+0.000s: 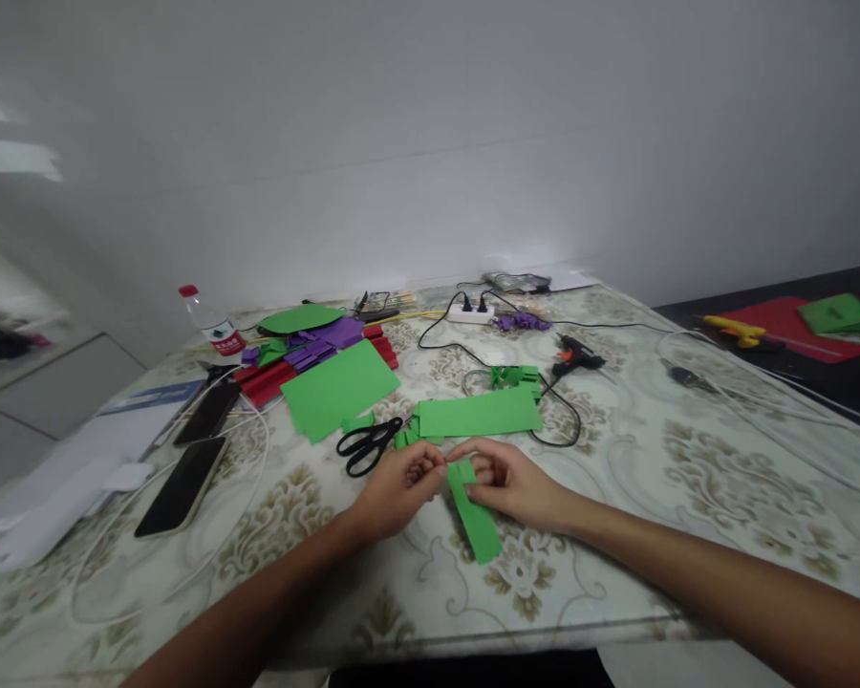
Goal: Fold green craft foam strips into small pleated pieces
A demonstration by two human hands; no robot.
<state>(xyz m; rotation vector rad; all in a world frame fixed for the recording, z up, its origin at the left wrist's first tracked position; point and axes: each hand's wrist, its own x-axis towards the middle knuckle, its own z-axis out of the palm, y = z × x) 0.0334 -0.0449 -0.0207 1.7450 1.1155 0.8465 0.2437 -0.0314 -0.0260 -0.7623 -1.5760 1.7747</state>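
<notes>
Between my hands, near the front of the table, is a narrow green paper strip (479, 526) with a fold at its upper end. My right hand (512, 483) pinches the strip near that upper end, while its lower end hangs toward me. My left hand (401, 483) has its fingers curled, with thumb and fingertips meeting at the strip's upper left edge. Just beyond my hands lies a wider green paper piece (480, 414). Black-handled scissors (369, 444) rest to the left, their blades partly hidden by green paper.
A green sheet (340, 387) overlaps purple and red paper at the left. Two phones (182, 485) and a bottle (215, 325) stand or lie farther left. A black glue gun (577, 354) is at the right, its cord running to a white power strip (471, 312).
</notes>
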